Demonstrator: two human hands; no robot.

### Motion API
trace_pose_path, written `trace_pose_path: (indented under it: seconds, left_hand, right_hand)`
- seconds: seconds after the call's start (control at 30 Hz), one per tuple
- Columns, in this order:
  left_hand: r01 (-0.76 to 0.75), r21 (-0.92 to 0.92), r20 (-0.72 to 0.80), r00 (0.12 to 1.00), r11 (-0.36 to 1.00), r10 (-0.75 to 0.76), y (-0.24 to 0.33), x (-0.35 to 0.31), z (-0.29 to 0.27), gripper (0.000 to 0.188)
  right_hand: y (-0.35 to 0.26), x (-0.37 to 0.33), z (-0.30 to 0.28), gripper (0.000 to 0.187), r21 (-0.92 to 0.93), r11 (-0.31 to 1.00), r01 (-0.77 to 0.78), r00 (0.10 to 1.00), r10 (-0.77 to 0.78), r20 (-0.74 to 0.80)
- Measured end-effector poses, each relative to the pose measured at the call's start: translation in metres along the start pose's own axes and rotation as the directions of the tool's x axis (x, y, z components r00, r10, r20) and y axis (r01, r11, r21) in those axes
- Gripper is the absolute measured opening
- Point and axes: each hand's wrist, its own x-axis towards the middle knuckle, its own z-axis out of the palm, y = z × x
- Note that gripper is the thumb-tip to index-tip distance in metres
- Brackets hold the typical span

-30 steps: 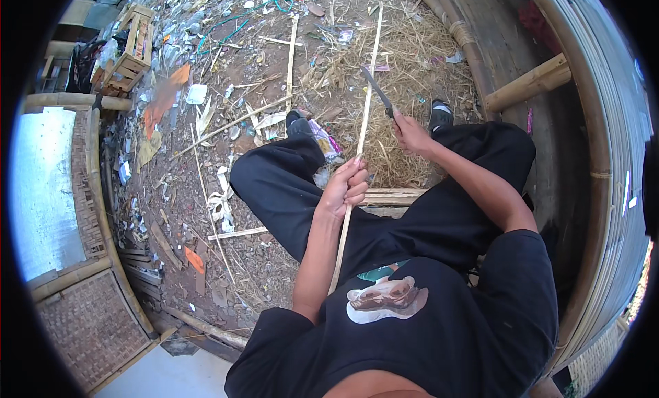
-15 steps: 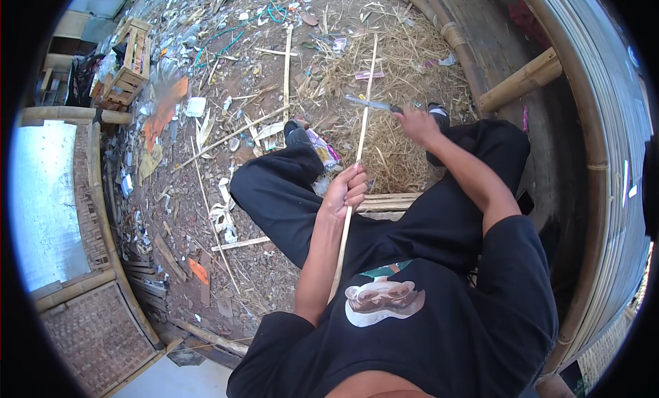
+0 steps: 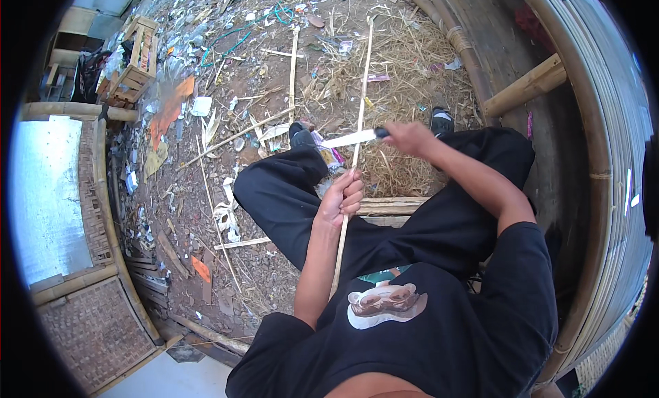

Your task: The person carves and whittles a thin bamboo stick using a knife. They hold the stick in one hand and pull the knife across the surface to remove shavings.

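Observation:
My left hand is closed round a long, thin bamboo strip. The strip runs from beside my torso, up between my knees, to the straw-covered ground ahead. In my right hand is a knife with a dark handle and a pale, straight blade. The blade lies across the strip, a little beyond my left fist, its tip pointing left. Whether the edge bites into the strip cannot be made out.
More strips lie on the littered ground to the left. Shavings and straw spread between my feet. A wooden crate stands far left. A bamboo pole and a bamboo wall border my right side.
My right hand has drawn the knife nearer along the strip toward my left fist. The blade now shows broadside. My left hand keeps its grip on the strip.

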Motion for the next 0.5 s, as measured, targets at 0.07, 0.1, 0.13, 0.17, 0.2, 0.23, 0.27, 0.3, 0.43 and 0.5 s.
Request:
trace_pose_path:
  seconds: [0.07,0.1,0.13,0.17,0.2,0.23,0.27,0.3,0.43,0.5]
  left_hand:
    - [0.058,0.021,0.006,0.998,0.998,-0.058,-0.007,-0.010,0.007,0.015]
    - [0.095,0.052,0.008,0.995,0.994,-0.095,-0.007,-0.014,0.010,0.015]
    - [0.103,0.137,-0.018,0.995,0.985,-0.102,-0.007,-0.015,0.013,0.015]
    - [0.130,0.084,0.049,0.990,0.988,-0.134,-0.006,-0.015,0.009,0.014]
    - [0.096,0.097,0.030,0.995,0.991,-0.099,-0.007,-0.012,0.010,0.016]
    - [0.063,0.111,0.013,0.998,0.992,-0.064,-0.006,-0.009,0.011,0.018]
    - [0.062,0.105,0.016,0.998,0.992,-0.064,-0.007,-0.006,0.014,0.018]
    - [0.033,0.135,-0.003,0.999,0.990,-0.033,-0.005,-0.001,0.016,0.018]
    - [-0.022,0.267,-0.067,0.997,0.963,0.042,0.003,0.000,0.029,0.018]
    - [-0.033,0.332,-0.083,0.994,0.943,0.064,0.006,0.004,0.036,0.018]
  right_hand:
    - [0.085,0.019,0.003,0.036,-0.012,0.646,-0.764,0.635,0.748,-0.191]
    - [0.109,0.005,0.001,0.040,-0.013,0.648,-0.761,0.637,0.743,-0.205]
    - [0.120,0.002,-0.003,0.044,0.002,0.634,-0.773,0.616,0.751,-0.238]
    - [0.107,0.014,-0.006,0.044,0.021,0.635,-0.772,0.613,0.753,-0.239]
    - [0.092,0.015,-0.016,0.048,0.097,0.626,-0.774,0.598,0.773,-0.212]
    - [0.078,0.020,-0.018,0.052,0.171,0.611,-0.773,0.585,0.791,-0.181]
    - [0.072,0.027,-0.017,0.055,0.251,0.606,-0.755,0.569,0.795,-0.208]
    - [0.070,0.033,-0.015,0.055,0.246,0.608,-0.755,0.571,0.794,-0.211]
    - [0.031,0.034,-0.027,0.055,0.557,0.608,-0.566,0.607,0.764,-0.216]
    - [0.008,0.032,-0.051,0.047,0.665,0.586,-0.463,0.713,0.692,-0.113]
